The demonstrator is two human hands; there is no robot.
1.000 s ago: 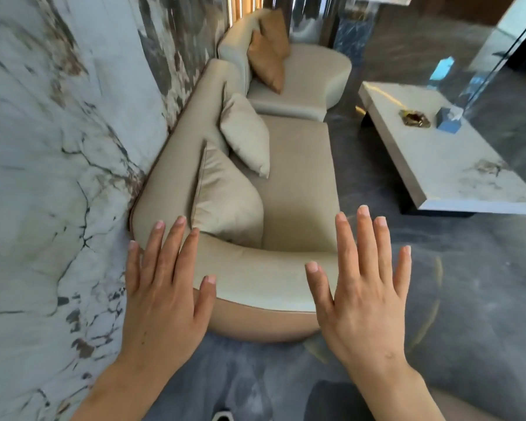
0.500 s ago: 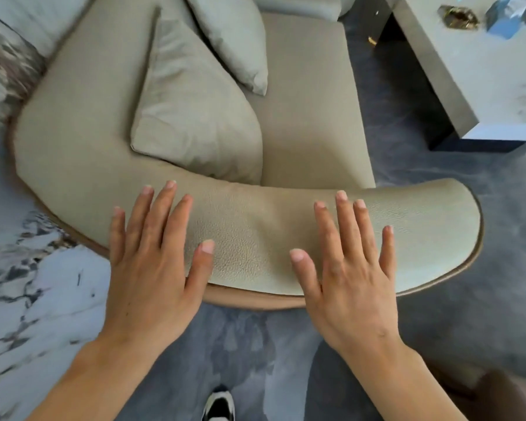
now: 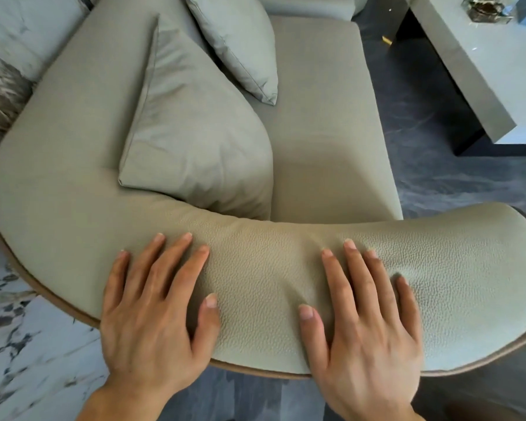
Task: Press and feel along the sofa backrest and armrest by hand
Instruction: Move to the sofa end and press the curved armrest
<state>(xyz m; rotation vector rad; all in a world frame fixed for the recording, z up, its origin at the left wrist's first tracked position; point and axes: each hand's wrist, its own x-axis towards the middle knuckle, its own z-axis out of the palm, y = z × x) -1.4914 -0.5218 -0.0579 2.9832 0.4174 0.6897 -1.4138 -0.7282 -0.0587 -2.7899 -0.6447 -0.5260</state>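
The beige sofa's curved armrest, in pebbled leather with a brown piped edge, runs across the lower half of the head view. My left hand lies flat on its left part, palm down, fingers spread. Flat on its middle is my right hand, whose fingers dent the leather. Neither hand holds anything. The armrest bends up at the left into the backrest. The seat lies beyond the armrest.
Two beige cushions lean against the backrest. A marble wall runs along the left. A pale low table with a gold dish stands at the upper right on a dark grey floor.
The view has come much closer to the sofa. Both hands went from hovering in the air to lying flat on the armrest, and the leather now dents under the right fingers.
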